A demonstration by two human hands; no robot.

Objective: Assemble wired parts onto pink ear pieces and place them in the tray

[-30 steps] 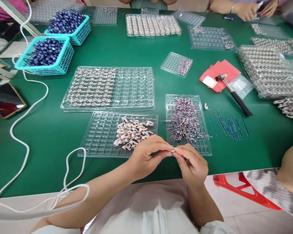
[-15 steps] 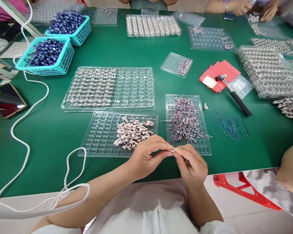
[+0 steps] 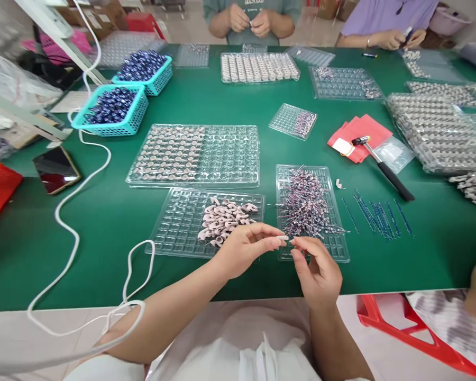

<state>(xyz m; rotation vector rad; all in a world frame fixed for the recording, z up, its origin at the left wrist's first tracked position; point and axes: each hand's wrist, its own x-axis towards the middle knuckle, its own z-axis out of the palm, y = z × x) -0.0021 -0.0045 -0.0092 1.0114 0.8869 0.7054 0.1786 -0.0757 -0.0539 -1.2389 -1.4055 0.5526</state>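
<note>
Two hands (image 3: 241, 253) close, left fingers (image 3: 267, 230) pinching pale piece (image 3: 284, 237), right fingers (image 3: 310, 245) narrow, grip unclear

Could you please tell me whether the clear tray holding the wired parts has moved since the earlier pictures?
No. The wired-parts tray keeps the same gap from the pale-piece tray on its left; the view itself has shifted.

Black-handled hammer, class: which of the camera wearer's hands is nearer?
Right. In view, the right hand is lower left of the black-handled hammer; the left hand is farther left.
</note>
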